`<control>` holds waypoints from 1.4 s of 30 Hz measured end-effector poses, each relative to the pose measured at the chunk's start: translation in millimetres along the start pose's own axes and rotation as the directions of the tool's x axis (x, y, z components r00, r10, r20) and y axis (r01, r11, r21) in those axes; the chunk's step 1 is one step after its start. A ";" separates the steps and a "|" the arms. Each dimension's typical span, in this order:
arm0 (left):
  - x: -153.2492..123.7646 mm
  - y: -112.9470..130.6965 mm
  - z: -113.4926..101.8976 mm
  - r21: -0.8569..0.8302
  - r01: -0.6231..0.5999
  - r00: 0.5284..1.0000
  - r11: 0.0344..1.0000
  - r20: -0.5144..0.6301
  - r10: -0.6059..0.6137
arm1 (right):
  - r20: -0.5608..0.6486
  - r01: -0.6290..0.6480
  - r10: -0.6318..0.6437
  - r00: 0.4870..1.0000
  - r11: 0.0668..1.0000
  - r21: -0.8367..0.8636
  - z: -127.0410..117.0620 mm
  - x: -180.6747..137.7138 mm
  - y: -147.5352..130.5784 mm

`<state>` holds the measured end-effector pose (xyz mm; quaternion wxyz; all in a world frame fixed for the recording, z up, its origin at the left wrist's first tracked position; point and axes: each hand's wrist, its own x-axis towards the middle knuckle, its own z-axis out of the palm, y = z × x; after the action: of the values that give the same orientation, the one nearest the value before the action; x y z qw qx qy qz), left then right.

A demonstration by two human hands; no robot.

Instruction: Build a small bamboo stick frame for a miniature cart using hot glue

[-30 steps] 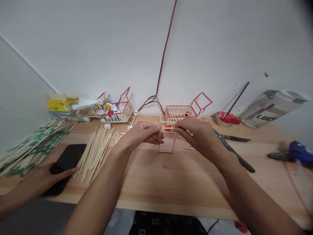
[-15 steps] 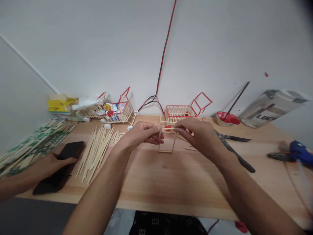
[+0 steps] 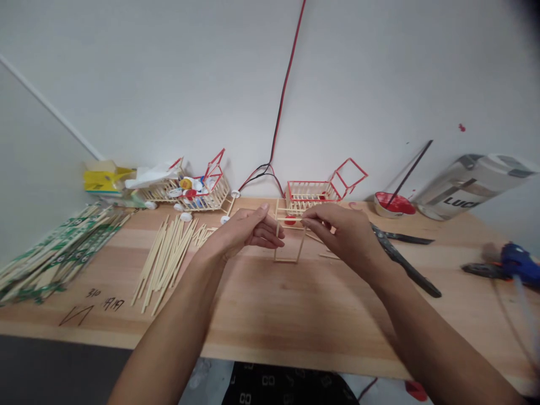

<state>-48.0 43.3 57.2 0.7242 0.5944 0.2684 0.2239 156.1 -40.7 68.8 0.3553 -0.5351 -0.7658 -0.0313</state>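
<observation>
A thin wooden stick (image 3: 289, 219) spans the top of a small stick frame (image 3: 286, 260), which stands on the table. My right hand (image 3: 337, 225) pinches the stick's right end between thumb and fingers. Beside the frame's left upright, my left hand (image 3: 248, 230) has its thumb lifted clear and its fingers loosely bent. Nothing shows in its grasp; whether its fingers touch the frame I cannot tell. Just behind stands a small cart of sticks with red-painted edges (image 3: 314, 183), with a red round piece (image 3: 290, 220) low at its front.
Loose sticks (image 3: 166, 264) and green-wrapped packets (image 3: 63, 247) lie left. Filled stick carts (image 3: 206, 194) stand at the back. Rightward are black-handled cutters (image 3: 405, 261), a bowl of red paint (image 3: 394, 205) with a brush, a clear bag (image 3: 468, 188) and a blue glue gun (image 3: 521, 263).
My left thumb has lifted off the stick's left end. Another person's hand and the black phone have gone from the left side, uncovering pen marks on the table.
</observation>
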 end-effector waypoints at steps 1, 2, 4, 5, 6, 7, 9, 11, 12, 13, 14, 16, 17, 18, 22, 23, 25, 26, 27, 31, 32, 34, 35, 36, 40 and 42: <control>0.2 0.1 0.0 0.001 0.001 1.000 1.000 -0.001 -0.001 | -0.001 -0.001 0.001 1.000 1.000 -0.003 -0.1 0.1 -0.5; 0.3 0.3 0.1 0.003 0.004 1.000 1.000 -0.002 -0.004 | -0.002 -0.001 0.001 1.000 1.000 -0.006 -0.3 0.2 -1.1; 0.5 0.8 0.5 0.004 0.013 1.000 1.000 -0.004 -0.013 | -0.004 0.002 -0.002 1.000 1.000 -0.011 -0.8 0.4 -2.1; 0.6 1.0 0.7 0.004 0.017 1.000 1.000 -0.006 -0.017 | 0.000 0.006 -0.006 1.000 1.000 -0.011 -1.0 0.5 -2.5; 0.7 1.3 0.9 0.002 0.020 1.000 1.000 -0.008 -0.020 | 0.005 0.010 -0.010 1.000 1.000 -0.010 -1.3 0.7 -2.7; 0.7 1.5 1.1 0.000 0.022 1.000 1.000 -0.010 -0.022 | 0.010 0.015 -0.015 1.000 1.000 -0.009 -1.6 0.9 -2.9; 0.7 1.8 1.4 -0.001 0.024 1.000 1.000 -0.015 -0.024 | 0.019 0.025 -0.025 1.000 1.000 -0.009 -2.3 1.4 -3.1; 0.6 2.2 1.8 0.001 0.028 0.999 1.000 -0.019 -0.028 | 0.024 0.033 -0.033 0.999 0.999 -0.018 -3.0 1.9 -3.2; 0.4 2.4 1.9 0.004 0.029 0.999 1.000 -0.020 -0.029 | 0.026 0.036 -0.035 0.999 0.999 -0.023 -3.3 2.1 -3.3; 0.2 2.6 2.0 0.007 0.031 0.999 0.999 -0.021 -0.031 | 0.029 0.037 -0.036 0.999 0.999 -0.027 -3.6 2.3 -3.4; 0.0 2.8 2.0 0.010 0.033 0.999 0.999 -0.021 -0.033 | 0.030 0.039 -0.038 0.999 0.999 -0.030 -3.7 2.3 -3.5; -0.4 3.0 1.9 0.017 0.034 0.999 0.999 -0.016 -0.034 | 0.026 0.042 -0.041 0.999 0.999 -0.031 -3.7 2.2 -3.7; -0.5 2.9 1.8 0.019 0.033 0.999 0.999 -0.013 -0.032 | 0.025 0.043 -0.042 0.999 0.999 -0.031 -3.6 2.0 -3.6; -0.6 2.8 1.6 0.021 0.032 0.999 0.999 -0.011 -0.031 | 0.022 0.044 -0.043 0.999 0.999 -0.033 -3.5 1.8 -3.6; -0.5 2.3 1.2 0.028 0.031 0.999 0.999 -0.011 -0.031 | 0.023 0.043 -0.042 0.999 0.998 -0.040 -4.1 1.3 -3.2; -0.6 2.3 1.3 0.031 0.030 0.999 0.999 -0.011 -0.030 | 0.024 0.041 -0.040 0.999 0.998 -0.042 -4.5 1.3 -3.3; -1.0 2.9 1.8 0.039 0.027 1.000 0.999 -0.008 -0.027 | 0.026 0.038 -0.037 0.999 0.998 -0.045 -5.2 1.4 -3.6; -1.3 3.4 2.3 0.046 0.026 1.000 0.999 -0.009 -0.026 | 0.026 0.038 -0.037 0.999 0.998 -0.049 -5.4 1.6 -3.8; -1.7 3.9 2.8 0.052 0.026 1.000 0.998 -0.012 -0.025 | 0.028 0.039 -0.038 0.999 0.998 -0.053 -5.5 1.8 -4.0; -3.1 6.3 5.2 0.076 0.028 0.999 0.997 -0.034 -0.025 | 0.036 0.057 -0.055 0.998 0.996 -0.063 -4.5 2.8 -4.7; -3.3 6.7 5.7 0.084 0.027 0.999 0.996 -0.038 -0.023 | 0.036 0.061 -0.059 0.998 0.996 -0.067 -4.2 2.8 -4.8; -3.4 7.2 6.4 0.099 0.024 0.999 0.995 -0.044 -0.019 | 0.034 0.070 -0.067 0.997 0.994 -0.080 -4.0 2.8 -4.9; -3.3 7.4 6.6 0.104 0.023 0.999 0.994 -0.046 -0.018 | 0.034 0.072 -0.069 0.997 0.994 -0.087 -4.0 2.7 -4.9; -3.2 7.4 6.7 0.108 0.022 0.999 0.994 -0.048 -0.017 | 0.033 0.073 -0.071 0.997 0.993 -0.091 -4.1 2.5 -5.0; -3.0 7.7 6.7 0.115 0.021 0.999 0.993 -0.048 -0.015 | 0.041 0.080 -0.077 0.996 0.992 -0.092 -4.4 2.1 -4.9; -3.3 7.9 6.8 0.120 0.021 0.999 0.993 -0.048 -0.016 | 0.041 0.085 -0.081 0.996 0.992 -0.091 -4.3 1.9 -4.6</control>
<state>-46.1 37.7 66.4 0.6826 0.6292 0.3037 0.2142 154.1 -43.0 74.6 0.3141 -0.5192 -0.7916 -0.0717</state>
